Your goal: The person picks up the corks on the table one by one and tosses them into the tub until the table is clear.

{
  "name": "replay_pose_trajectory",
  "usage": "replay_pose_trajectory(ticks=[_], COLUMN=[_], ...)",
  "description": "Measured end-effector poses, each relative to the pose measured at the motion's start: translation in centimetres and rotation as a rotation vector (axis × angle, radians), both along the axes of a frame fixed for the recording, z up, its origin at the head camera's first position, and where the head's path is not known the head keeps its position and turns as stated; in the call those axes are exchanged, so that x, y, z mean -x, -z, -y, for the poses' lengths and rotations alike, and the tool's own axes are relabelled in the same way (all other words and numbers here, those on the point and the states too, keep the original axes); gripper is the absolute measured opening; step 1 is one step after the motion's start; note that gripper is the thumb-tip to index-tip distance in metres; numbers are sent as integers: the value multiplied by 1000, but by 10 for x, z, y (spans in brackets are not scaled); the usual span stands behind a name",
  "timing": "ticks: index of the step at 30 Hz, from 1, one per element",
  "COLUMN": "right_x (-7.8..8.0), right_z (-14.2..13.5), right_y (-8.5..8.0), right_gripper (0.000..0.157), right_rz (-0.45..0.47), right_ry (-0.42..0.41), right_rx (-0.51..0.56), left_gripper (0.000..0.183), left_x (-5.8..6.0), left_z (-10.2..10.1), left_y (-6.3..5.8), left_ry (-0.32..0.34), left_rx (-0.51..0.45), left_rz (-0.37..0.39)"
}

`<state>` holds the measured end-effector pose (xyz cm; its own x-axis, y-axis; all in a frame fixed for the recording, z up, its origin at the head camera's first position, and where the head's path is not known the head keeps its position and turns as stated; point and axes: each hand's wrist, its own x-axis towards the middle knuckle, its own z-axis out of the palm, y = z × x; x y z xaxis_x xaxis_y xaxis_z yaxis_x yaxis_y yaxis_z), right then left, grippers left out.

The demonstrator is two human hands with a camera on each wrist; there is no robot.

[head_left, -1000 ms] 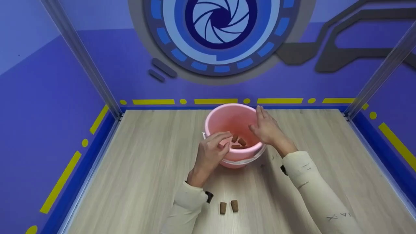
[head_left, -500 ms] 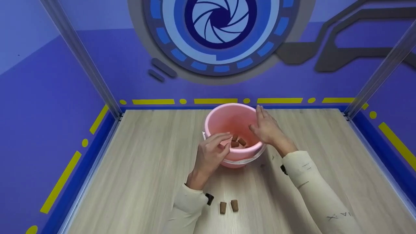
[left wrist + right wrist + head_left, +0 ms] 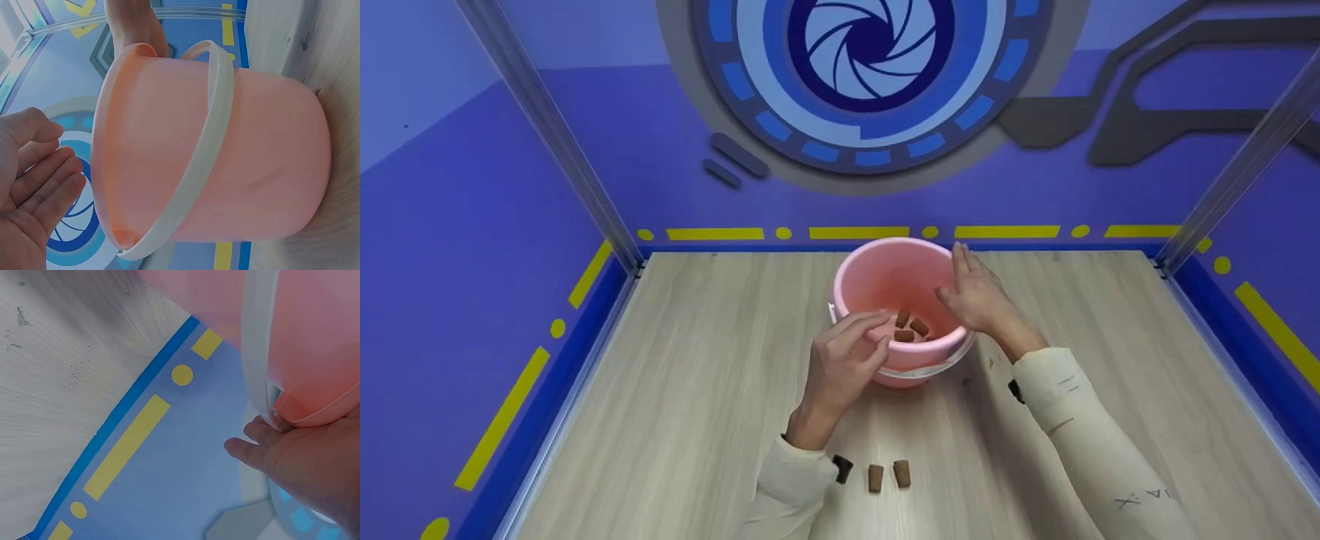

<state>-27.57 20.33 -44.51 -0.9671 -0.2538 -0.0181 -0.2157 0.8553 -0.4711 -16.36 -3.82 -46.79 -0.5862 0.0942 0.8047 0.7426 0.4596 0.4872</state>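
Note:
A pink bucket with a white handle stands upright at the back middle of the table. Inside it lie several brown tapered corks. My left hand hovers over the near left rim, fingers bent loosely, nothing between them; the left wrist view shows it apart from the bucket. At the right rim, my right hand holds the bucket, thumb inside and fingers along the outside. Two more corks, a left one and a right one, stand or lie near the table's front, right of my left sleeve.
The wood-patterned table has blue printed walls on the left, back and right. Metal corner posts rise at the back corners. The bucket is close to the back wall.
My left hand has drawn back slightly towards me. One cork inside the bucket has shifted a little near the front wall. My right hand and the two corks on the table stay put.

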Motion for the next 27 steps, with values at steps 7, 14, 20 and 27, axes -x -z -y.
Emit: replay_pose_trajectory(ticks=[7, 14, 20, 27], right_x=[1, 0, 1, 1], right_z=[0, 0, -1, -3], right_y=[0, 1, 0, 1], right_gripper=[85, 85, 85, 85], right_rz=[-12, -8, -25, -34], right_ry=[-7, -1, -13, -29], right_rx=[-1, 2, 2, 10], left_gripper=[32, 31, 33, 38], left_x=[-8, -16, -23, -33], left_z=[4, 10, 12, 14], left_y=[4, 7, 12, 25], left_ry=[-22, -27, -24, -32], left_rx=[-15, -32, -55, -66], left_rz=[14, 22, 20, 45])
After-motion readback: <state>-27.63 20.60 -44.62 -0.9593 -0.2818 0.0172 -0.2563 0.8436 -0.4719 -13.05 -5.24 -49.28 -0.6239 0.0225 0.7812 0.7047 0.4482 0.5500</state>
